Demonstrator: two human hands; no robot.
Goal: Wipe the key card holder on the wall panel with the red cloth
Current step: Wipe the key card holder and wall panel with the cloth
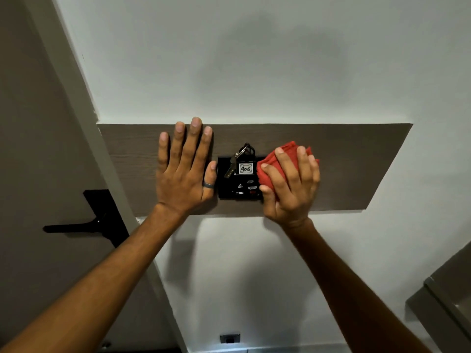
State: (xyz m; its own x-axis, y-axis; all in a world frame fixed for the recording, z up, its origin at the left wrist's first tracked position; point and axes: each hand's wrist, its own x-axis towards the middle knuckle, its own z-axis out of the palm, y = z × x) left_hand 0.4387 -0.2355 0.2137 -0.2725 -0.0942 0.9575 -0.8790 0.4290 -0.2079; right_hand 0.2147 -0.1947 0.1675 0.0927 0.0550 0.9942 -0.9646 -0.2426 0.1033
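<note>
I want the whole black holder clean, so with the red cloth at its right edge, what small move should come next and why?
Probably slide the right hand leftward, dragging the red cloth across the key card holder. The cloth covers only the holder's right edge, its face below the 406 key tag is uncovered, and the left hand lies flat on the wall panel beside it.

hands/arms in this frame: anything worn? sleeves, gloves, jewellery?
Both forearms are bare up to the frame edge: no sleeves, gloves or watch in view. The left hand wears one plain dark grey band ring on the thumb. The right hand shows no ring or other item on the fingers visible. Nails are short and unpainted.
</note>
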